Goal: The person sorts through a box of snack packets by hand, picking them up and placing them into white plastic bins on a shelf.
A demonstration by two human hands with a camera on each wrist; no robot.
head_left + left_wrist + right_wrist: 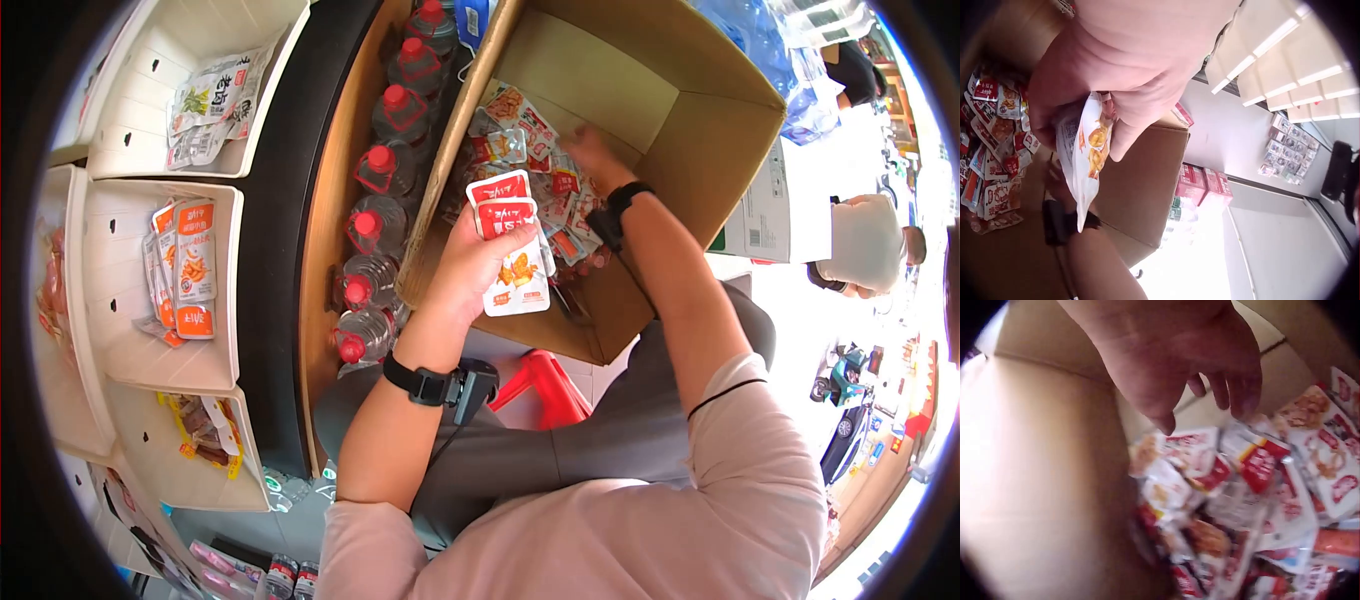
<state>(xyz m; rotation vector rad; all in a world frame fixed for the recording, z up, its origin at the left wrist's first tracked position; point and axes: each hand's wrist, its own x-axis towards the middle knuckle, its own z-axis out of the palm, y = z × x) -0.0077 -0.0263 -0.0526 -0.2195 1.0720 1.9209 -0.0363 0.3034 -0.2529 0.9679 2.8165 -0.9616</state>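
My left hand [470, 262] grips a small stack of red-and-white snack packets [517, 262], thumb across their front, above the near side of the cardboard box. In the left wrist view the packets [1092, 147] show edge-on between fingers and thumb. Inside the box, my right hand [592, 155] reaches down over a heap of loose snack packets [563, 182]. The right wrist view has this hand [1191, 362] with fingers spread and slightly bent, nothing between them, fingertips right above the heap [1241, 506].
The cardboard box [700, 140] tilts before me. Left of it stands a row of water bottles [378, 160] with red caps. Farther left, white bins [110, 250] hold sorted packets, including orange ones [193, 265]. A red stool [548, 390] is below. Another person [868, 245] is at right.
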